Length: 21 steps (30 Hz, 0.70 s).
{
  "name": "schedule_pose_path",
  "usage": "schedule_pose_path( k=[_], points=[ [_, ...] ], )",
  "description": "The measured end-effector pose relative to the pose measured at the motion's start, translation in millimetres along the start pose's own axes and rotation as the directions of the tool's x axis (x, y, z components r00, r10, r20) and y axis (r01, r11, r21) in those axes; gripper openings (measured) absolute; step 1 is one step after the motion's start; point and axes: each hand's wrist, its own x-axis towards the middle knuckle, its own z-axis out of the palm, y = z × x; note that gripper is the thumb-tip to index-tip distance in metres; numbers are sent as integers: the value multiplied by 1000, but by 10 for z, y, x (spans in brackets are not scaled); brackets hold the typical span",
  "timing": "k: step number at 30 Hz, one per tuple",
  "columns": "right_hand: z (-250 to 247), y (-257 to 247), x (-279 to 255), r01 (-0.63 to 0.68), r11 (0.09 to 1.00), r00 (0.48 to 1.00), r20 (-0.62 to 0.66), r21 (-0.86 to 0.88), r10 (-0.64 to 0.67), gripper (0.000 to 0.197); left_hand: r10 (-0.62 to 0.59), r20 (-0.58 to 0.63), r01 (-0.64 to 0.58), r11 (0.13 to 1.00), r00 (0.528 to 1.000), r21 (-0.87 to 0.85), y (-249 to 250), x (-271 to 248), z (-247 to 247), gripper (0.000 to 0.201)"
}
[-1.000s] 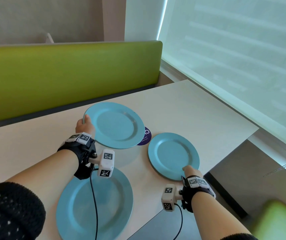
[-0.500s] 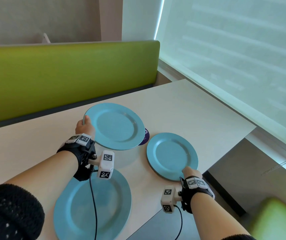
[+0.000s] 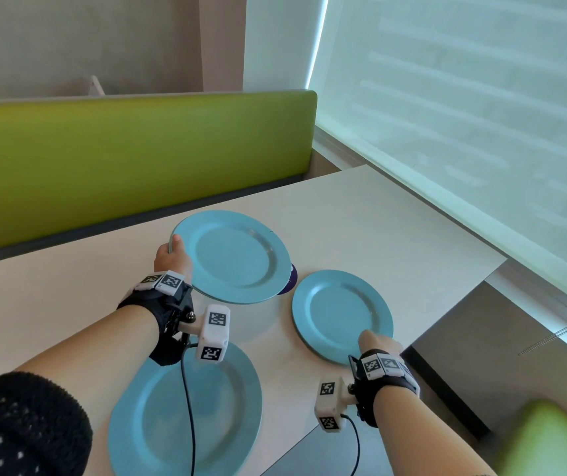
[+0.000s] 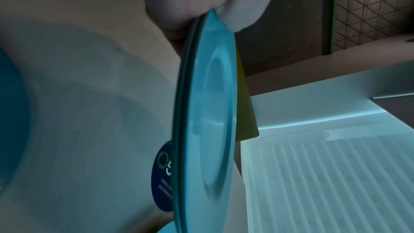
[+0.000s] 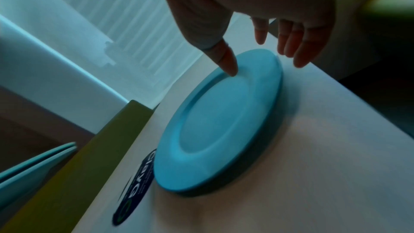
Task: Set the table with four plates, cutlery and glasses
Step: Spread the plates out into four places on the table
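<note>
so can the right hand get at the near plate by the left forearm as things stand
Probably yes. The right hand is open, thumb resting on the rim of the right plate, so it is free. The near plate lies flat on the table, though the left forearm and its cable cross over it.

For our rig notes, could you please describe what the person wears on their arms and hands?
Both hands, left hand and right hand, are bare. Each wrist carries a black strap with square black-and-white marker tags, plus a white camera block bearing similar tags and a thin black cable. The left arm has a black knit sleeve with white flecks.
</note>
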Motion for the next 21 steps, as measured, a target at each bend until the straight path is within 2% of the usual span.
schedule_pose_path(
  k=[2, 5, 7, 9, 11, 12, 14, 16, 18, 21],
  points=[
    [20, -91, -74, 43, 998, 998, -45, -36, -44, 58, 1, 5, -1, 1000, 1000, -3, 10, 7, -20, 52],
    [69, -245, -206, 151, 988, 988, -30, -42, -152, 55, -2, 4, 2, 1000, 1000, -16, 31, 17, -63, 53],
    [158, -348, -290, 273, 962, 961, 45, 2, -273, 52, -8, 20, 9, 1000, 1000, -24, 38, 18, -103, 54],
    [275, -460, -413, 367, 922, 909, 162, 122, -383, 44, -24, 38, 25, 999, 999, -21, 28, 27, -153, 56],
    [394, -587, -605, 393, 892, 856, 265, 223, -444, 23, -44, 50, 45, 999, 998, -9, 30, 29, -214, 57],
    [446, -650, -722, 399, 881, 828, 313, 252, -465, 20, -56, 55, 57, 998, 997, 0, 33, 34, -253, 58],
    [563, -737, -934, 412, 865, 770, 399, 286, -498, 31, -79, 59, 77, 996, 995, 34, 45, 23, -356, 60],
    [706, -784, -1142, 408, 854, 726, 452, 324, -518, 27, -100, 59, 100, 995, 993, 7, 39, 57, -484, 61],
    [864, -794, -1320, 399, 838, 713, 449, 373, -539, 20, -100, 51, 103, 993, 994, -52, 16, 130, -637, 62],
    [1061, -763, -1571, 426, 837, 728, 419, 344, -543, 20, -144, 30, 146, 983, 989, -107, 18, 208, -943, 64]
  ],
)
